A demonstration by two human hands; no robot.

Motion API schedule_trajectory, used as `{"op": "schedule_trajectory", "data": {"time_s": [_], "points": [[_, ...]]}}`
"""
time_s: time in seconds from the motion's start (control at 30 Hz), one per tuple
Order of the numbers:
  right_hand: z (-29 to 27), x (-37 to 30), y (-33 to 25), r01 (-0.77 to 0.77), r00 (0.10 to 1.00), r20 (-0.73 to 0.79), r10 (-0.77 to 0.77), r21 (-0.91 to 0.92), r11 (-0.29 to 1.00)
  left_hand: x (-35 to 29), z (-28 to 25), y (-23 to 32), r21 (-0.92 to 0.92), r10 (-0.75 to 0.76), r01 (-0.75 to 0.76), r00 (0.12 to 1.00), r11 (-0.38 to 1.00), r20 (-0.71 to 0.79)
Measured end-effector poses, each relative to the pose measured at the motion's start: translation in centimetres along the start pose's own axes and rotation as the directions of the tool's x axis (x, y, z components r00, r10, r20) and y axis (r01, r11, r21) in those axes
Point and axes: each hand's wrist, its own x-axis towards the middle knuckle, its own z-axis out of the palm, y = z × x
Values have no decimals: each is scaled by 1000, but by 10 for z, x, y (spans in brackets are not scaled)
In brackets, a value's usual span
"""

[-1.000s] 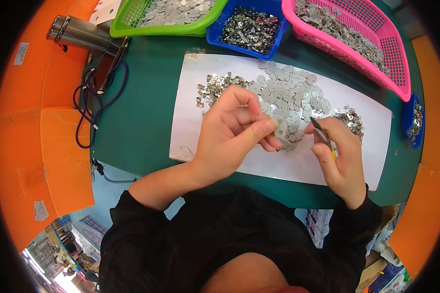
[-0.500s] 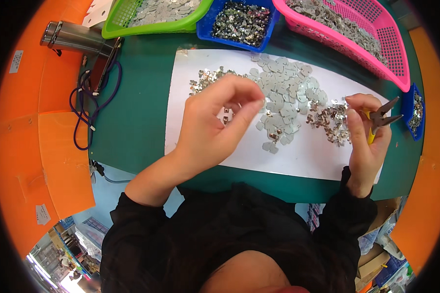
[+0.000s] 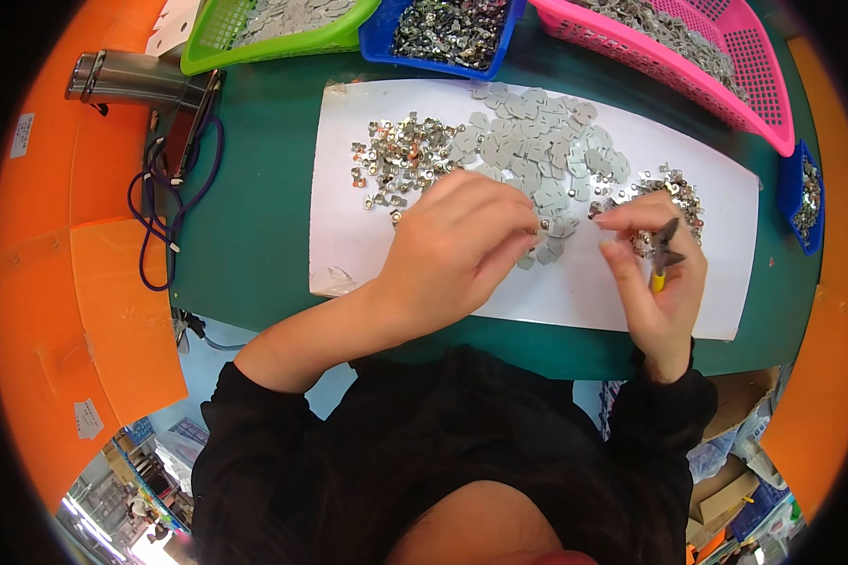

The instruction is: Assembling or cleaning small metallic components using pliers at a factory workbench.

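My left hand point(image 3: 466, 247) hovers over the near part of the grey plate pile, thumb and fingers pinched together. A small shiny bit shows at its fingertips, but I cannot tell whether it is held or lies behind. In my right hand point(image 3: 667, 297) sits a pair of pliers point(image 3: 666, 254) with yellow handles, tucked against the palm, dark jaws pointing up. Its thumb and forefinger are slightly apart. Flat grey metal plates point(image 3: 528, 137) are heaped between two piles of small shiny metal clips point(image 3: 410, 155), the right pile point(image 3: 683, 198) partly behind my right hand.
A white sheet point(image 3: 349, 245) lies on the green table point(image 3: 254, 188). Along the far side stand a green basket point(image 3: 283, 49), a blue bin point(image 3: 433, 66) and a pink basket point(image 3: 669, 83), all with metal parts. A small blue tray point(image 3: 806, 202) is at right, a steel cylinder point(image 3: 137, 77) with cable at left.
My left hand has moved right and nearer to me, toward the plates. My right hand has come left, and the pliers in it now point more upward. The whole view has shifted slightly.
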Motion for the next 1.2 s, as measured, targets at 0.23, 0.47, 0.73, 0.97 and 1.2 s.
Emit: {"op": "schedule_trajectory", "data": {"time_s": [0.23, 0.47, 0.73, 0.97, 1.2], "points": [[18, 0, -4, 39, 996, 77, -42, 40, 998, 5, -7, 20, -758, -356, 353, 919, 548, 171], [25, -1, -9, 17, 1000, -3, -17, 1, 1000, 10, -4, 21, -840, -491, 529, 767, 120, 413], [23, -2, -2, 189, 972, -90, -219, -261, 947, 13, 7, 25, -842, -567, 537, 709, 49, 419], [24, -3, -5, 133, 978, -138, -157, -167, 977, 13, 10, 28, -846, -517, 508, 774, 163, 365], [19, -4, -8, -40, 997, -66, 40, 10, 999, 14, 7, 27, -818, -522, 556, 746, 148, 413]]}}
